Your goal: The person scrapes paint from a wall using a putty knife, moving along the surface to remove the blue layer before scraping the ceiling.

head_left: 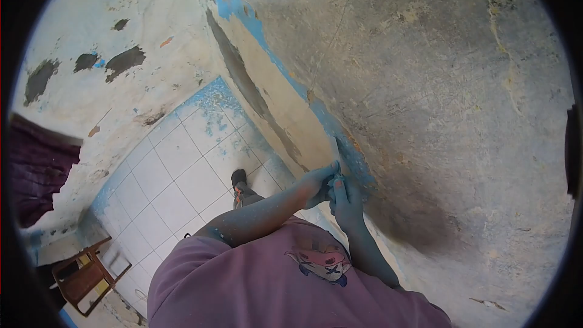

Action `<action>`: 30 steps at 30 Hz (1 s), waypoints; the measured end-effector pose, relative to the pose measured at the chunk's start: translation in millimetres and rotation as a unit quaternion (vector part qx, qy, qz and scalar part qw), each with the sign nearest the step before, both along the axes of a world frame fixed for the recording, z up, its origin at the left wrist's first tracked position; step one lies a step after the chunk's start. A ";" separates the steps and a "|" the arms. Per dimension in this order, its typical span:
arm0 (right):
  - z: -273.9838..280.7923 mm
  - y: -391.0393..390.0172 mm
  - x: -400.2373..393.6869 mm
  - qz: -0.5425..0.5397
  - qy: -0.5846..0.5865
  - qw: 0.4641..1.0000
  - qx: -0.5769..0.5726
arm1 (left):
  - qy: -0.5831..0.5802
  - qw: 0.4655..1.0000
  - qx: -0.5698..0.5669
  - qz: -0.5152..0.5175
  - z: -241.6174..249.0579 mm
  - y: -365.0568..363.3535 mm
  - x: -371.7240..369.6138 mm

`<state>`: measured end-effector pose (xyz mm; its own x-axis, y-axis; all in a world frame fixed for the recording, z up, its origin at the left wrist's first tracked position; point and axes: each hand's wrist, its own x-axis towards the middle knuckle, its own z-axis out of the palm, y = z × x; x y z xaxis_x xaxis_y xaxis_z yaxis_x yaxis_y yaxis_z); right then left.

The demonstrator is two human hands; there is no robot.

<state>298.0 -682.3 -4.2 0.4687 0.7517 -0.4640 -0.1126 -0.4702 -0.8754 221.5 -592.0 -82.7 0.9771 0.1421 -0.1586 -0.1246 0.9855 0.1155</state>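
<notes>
Beyond the tiled floor (173, 176), the left hand (314, 187) reaches in, fingertips pinching the lower end of a thin flat tool (336, 147). The tool lies just beyond both hands, its long axis running away from the fingers, beside the blue paint (358, 163) edging the wall (437, 97). The right hand (348, 205) is closed below, thumb by the tool's base; the left fingertips look nearer the blade.

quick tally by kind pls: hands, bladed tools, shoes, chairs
hands: 2, the left hand and the right hand
flat-bladed tool: 1
dark shoe: 1
brown chair: 1
total: 5
</notes>
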 end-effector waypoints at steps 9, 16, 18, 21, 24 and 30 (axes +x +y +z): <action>4.2 9.2 -7.6 -0.014 -0.028 0.999 -0.028 | 0.002 0.998 0.017 -0.063 -8.6 12.0 -3.9; 15.6 -9.5 -7.7 -0.032 0.029 0.997 -0.060 | 0.170 0.977 0.051 -0.115 32.6 3.2 -8.1; 13.6 5.4 -11.5 -0.038 0.036 0.997 -0.050 | 0.128 0.986 0.042 -0.093 24.3 8.1 -8.5; 8.4 20.3 -18.3 -0.046 0.047 0.997 -0.027 | -0.031 0.996 0.015 -0.082 -7.6 18.9 -8.4; 5.1 12.4 -22.4 -0.052 0.029 0.998 -0.012 | 0.002 0.997 0.042 -0.072 5.5 14.1 -12.4; 13.5 16.3 -23.5 -0.070 0.048 0.996 -0.028 | 0.124 0.983 0.063 -0.124 9.2 12.0 -12.2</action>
